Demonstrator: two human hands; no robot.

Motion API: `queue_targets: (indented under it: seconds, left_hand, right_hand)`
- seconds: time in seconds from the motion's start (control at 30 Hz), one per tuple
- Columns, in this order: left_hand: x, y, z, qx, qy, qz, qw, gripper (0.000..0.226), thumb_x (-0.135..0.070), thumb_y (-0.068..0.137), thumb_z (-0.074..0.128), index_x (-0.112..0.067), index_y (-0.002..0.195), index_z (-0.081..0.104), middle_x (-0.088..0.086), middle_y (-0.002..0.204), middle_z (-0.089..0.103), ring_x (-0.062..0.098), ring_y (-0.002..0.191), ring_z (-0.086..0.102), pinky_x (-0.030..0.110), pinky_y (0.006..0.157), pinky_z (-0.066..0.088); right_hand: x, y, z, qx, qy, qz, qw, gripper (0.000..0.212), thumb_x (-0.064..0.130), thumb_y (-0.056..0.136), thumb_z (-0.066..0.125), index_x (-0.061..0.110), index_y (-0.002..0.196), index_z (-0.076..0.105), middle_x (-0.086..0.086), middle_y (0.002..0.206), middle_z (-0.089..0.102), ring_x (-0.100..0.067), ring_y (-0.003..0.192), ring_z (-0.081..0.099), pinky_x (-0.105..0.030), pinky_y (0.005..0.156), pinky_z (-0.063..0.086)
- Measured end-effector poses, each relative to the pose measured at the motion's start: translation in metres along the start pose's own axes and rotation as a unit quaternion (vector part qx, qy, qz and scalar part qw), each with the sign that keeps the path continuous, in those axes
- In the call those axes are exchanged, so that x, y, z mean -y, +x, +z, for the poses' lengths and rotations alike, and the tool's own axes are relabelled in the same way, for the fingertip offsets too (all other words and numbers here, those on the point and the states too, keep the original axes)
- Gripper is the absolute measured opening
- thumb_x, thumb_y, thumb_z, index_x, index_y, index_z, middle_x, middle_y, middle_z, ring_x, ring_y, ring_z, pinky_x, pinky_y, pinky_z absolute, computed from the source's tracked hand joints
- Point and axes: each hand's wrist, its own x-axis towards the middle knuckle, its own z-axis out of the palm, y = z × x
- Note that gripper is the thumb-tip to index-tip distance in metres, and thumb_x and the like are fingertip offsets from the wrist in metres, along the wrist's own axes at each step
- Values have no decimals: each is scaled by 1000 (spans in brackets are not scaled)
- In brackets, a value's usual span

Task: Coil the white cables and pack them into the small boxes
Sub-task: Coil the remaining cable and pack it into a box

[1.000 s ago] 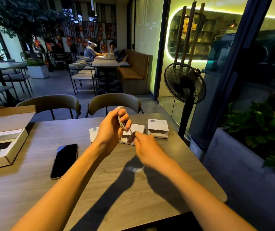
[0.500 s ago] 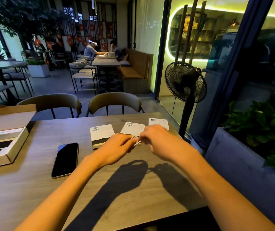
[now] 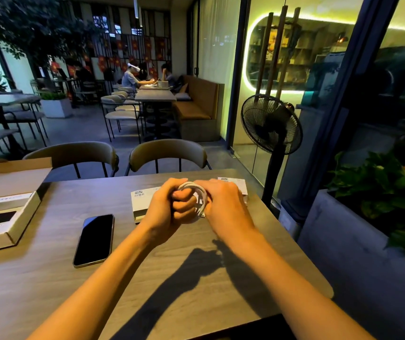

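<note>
Above a wooden table (image 3: pixel 49 278), a left hand (image 3: pixel 169 207) and right hand (image 3: pixel 223 204) together clasp a coiled white cable (image 3: pixel 200 195), looped around the left fingers. Small white boxes (image 3: pixel 141 201) with barcode stickers, their print too small to read, lie just behind. A dark phone (image 3: pixel 94 240) rests nearby.
</note>
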Motion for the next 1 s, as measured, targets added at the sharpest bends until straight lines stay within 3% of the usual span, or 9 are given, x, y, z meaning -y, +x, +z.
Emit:
queue_targets:
  seconds: [0.13,0.33,0.43,0.5,0.6,0.7,0.83,0.9,1.0]
  left_hand:
    - [-3,3,-2,-57,-24,-24,998,50,-31,103,35,-20,55,30,1,51,23,13,43,22,23,43,24]
    - [-5,5,11,-180,77,-37,980,50,-35,103,37,-20,56,42,6,53,36,17,48,34,23,45,34]
    - [-3,7,18,-252,135,-45,957,45,-38,102,38,-9,81,65,22,79,67,28,71,61,30,58,47]
    - [-1,9,21,-279,142,-46,949,45,-39,102,38,-6,91,68,24,90,72,30,79,65,34,62,50]
    - [2,11,23,-324,147,-12,934,44,-39,103,43,-9,80,65,18,77,69,20,71,64,32,66,51]
    - [8,10,20,-376,190,65,904,51,-42,103,46,-7,68,57,8,62,58,14,58,57,29,60,48]
    - [11,5,20,-299,236,142,914,63,-50,102,33,1,76,60,7,65,65,13,61,64,22,59,54]
    - [15,4,17,-224,300,157,914,58,-50,102,27,-8,89,64,10,78,68,17,75,68,33,69,59]
    - [23,6,5,-136,433,186,871,39,-48,107,22,-31,106,58,4,97,58,21,91,60,49,78,54]
  right_hand:
    - [5,5,5,12,238,152,959,26,16,103,56,18,121,74,1,110,76,-10,102,69,-37,95,59]
    - [16,-5,10,14,366,223,903,41,42,107,43,18,102,75,-5,94,77,-16,92,74,-32,84,62]
    - [22,-11,15,-19,374,207,904,25,38,101,59,21,115,72,4,102,77,-7,93,73,-17,73,59]
    - [22,-14,17,-54,349,201,914,21,33,100,61,23,116,71,8,102,75,-3,91,71,-16,71,58]
    - [26,-19,19,-102,281,172,939,14,31,102,59,28,111,69,13,99,72,-3,91,69,-20,75,60]
    - [33,-27,20,-108,255,130,952,7,28,102,60,33,106,62,19,97,64,7,91,64,-9,69,54]
    - [24,-24,16,-129,226,112,959,15,23,101,61,27,115,66,15,105,66,3,94,65,-6,75,52]
    - [16,-18,11,-131,243,125,953,19,21,100,62,26,117,67,11,109,69,-2,98,67,-10,77,55]
    - [9,-13,6,-130,312,143,930,23,16,99,63,24,121,68,6,112,72,-8,102,70,-18,80,59]
